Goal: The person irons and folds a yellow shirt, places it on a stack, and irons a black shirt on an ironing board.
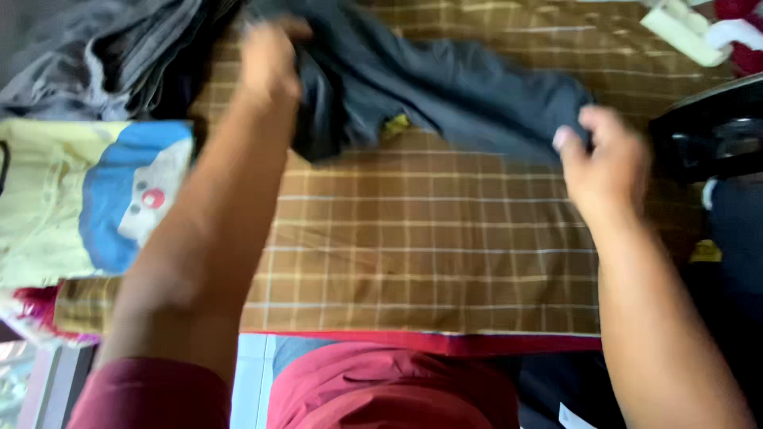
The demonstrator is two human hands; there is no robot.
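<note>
A dark blue-grey garment (445,83) lies spread across the far part of a brown checked cloth (413,246). My left hand (270,59) grips the garment's left end at the upper left, where the fabric bunches up. My right hand (608,159) pinches the garment's right end at the right side. A small yellow tag (396,125) shows under the garment's lower edge. Both forearms reach out from the bottom of the view, and my left sleeve is dark red.
A pile of grey clothes (103,56) lies at the upper left. Below it sits a folded yellow garment with a blue cartoon print (95,199). A black object (711,131) stands at the right edge, and a white object (683,32) at the top right.
</note>
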